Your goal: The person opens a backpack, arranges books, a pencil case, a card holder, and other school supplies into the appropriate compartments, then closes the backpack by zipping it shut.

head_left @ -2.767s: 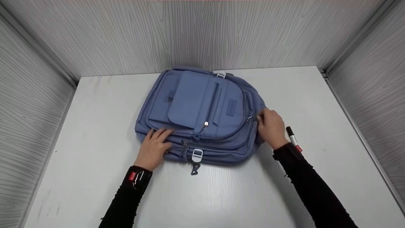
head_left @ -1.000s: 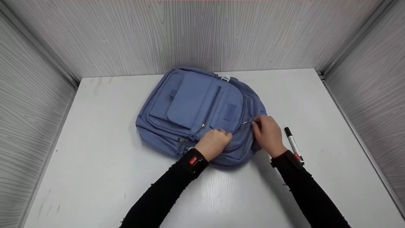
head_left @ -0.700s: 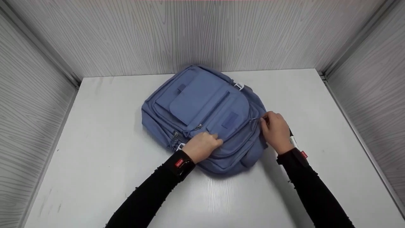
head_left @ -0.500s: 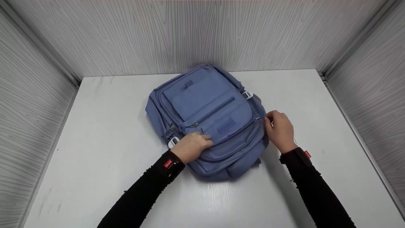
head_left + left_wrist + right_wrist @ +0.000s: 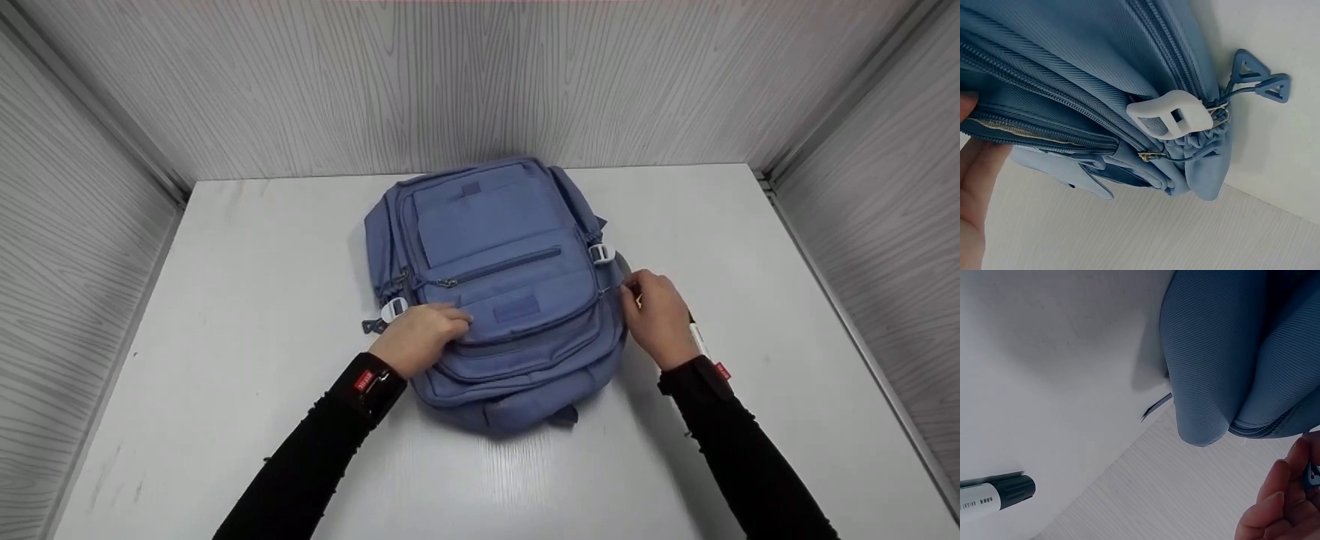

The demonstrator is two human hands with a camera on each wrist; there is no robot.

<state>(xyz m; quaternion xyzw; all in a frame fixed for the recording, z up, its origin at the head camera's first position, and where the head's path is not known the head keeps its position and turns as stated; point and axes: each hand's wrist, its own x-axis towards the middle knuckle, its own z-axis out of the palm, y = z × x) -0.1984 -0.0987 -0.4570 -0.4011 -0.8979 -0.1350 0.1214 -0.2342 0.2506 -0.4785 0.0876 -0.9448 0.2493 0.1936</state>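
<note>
A blue backpack [image 5: 487, 217] lies on the table with its front pockets facing up. My left hand [image 5: 424, 337] pinches the edge of the front pocket at the near left. In the left wrist view, that pocket's zipper [image 5: 1044, 135] is parted beside the fingers [image 5: 988, 163], with the thumb tip on the other side of the edge. My right hand [image 5: 660, 315] pinches a zipper pull at the bag's right side; part of the blue pull [image 5: 1312, 477] shows among the fingers in the right wrist view. The pocket's inside is hidden in the head view.
A black-capped white marker [image 5: 1013, 489] lies on the white table [image 5: 247, 300], partly behind my right wrist in the head view. White strap buckles [image 5: 602, 253] sit on both sides of the bag. Grey wood-grain panels [image 5: 480, 82] wall the table at the back and sides.
The backpack has turned, its near end swinging toward me. My left hand moved from the bag's lower left side to the front pocket edge, then leftward with it. My right hand stays near the right side.
</note>
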